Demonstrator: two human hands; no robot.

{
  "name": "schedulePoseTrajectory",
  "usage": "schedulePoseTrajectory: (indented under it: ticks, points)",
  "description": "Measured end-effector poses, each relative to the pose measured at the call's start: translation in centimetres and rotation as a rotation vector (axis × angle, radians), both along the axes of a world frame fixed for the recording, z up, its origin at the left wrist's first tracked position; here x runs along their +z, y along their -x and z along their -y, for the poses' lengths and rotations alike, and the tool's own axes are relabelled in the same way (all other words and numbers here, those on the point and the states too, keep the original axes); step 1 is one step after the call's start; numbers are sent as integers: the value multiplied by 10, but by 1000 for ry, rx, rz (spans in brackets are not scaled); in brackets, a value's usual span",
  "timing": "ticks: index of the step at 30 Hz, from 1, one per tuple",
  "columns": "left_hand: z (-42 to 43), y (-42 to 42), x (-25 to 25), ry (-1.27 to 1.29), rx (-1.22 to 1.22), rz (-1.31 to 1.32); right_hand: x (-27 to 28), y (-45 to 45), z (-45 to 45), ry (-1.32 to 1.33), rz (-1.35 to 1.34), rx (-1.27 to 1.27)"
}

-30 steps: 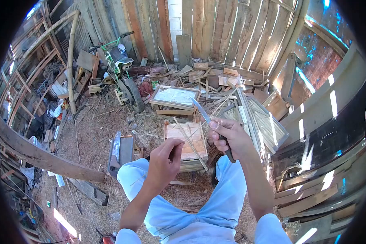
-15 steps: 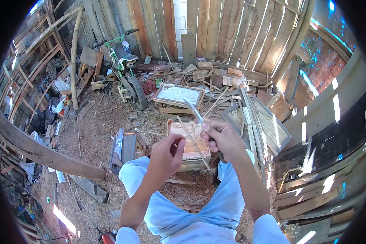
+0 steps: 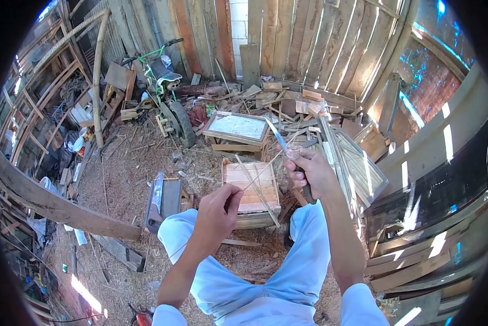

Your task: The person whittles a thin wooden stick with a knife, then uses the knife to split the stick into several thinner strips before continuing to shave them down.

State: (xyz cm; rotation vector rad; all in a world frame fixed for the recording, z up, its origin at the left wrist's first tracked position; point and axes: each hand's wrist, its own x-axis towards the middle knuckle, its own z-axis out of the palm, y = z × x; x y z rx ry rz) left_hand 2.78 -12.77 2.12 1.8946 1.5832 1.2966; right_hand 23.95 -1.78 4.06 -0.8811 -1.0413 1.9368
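My right hand is closed around the dark handle of a knife, whose blade points up and to the left. My left hand pinches a thin wooden strip between thumb and fingers. From there the strip slants up and right toward the knife; whether it touches the blade I cannot tell. Below the hands, between my knees, stands a wooden crate of pale slats. A longer stick lies across it.
A handsaw rests beside my left knee against a small box. Ahead are a white-topped frame, heaped wood scraps and a green motorbike. Long boards lean at right, and a beam crosses the left side.
My right hand has moved to the right with the knife, widening the distance between my hands. My left hand has shifted slightly left and down and still pinches the strip.
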Motion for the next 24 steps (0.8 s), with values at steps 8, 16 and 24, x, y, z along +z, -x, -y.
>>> schedulePoseTrajectory:
  ticks: [8, 16, 24]
  points:
    - [-1, 19, -5, 10, 34, -63, -7, -30, -27, -66, 26, -204]
    - [-27, -2, -3, -105, 128, 22, -4, 19, 31, -144, 116, 20]
    - [-14, -14, 5, -223, 95, -112, 8, 24, 33, -57, 57, 64]
